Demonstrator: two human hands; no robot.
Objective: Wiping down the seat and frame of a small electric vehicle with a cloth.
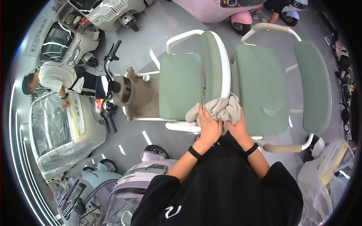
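Both hands are on a bunched grey-beige cloth (pixel 216 108) at the lower end of the front seat's backrest. My left hand (pixel 209 127) lies on the cloth with its fingers pointing up, and my right hand (pixel 238 125) grips the cloth's right side. The cloth covers the lower end of the white backrest frame (pixel 225 65). To the left lies the green front seat cushion (pixel 181 84), and to the right the green rear seat cushion (pixel 261 87), which has a glossy patch on it. A second green backrest (pixel 314 87) stands at the far right.
The scooter's handlebar (pixel 111 121) and brown footboard (pixel 147 99) are on the left. A person in a white shirt (pixel 55 75) leans by a plastic-wrapped vehicle (pixel 51 135). A pink scooter (pixel 209 10) stands beyond; a purple one (pixel 141 172) is at lower left. Another person (pixel 274 11) crouches at the top.
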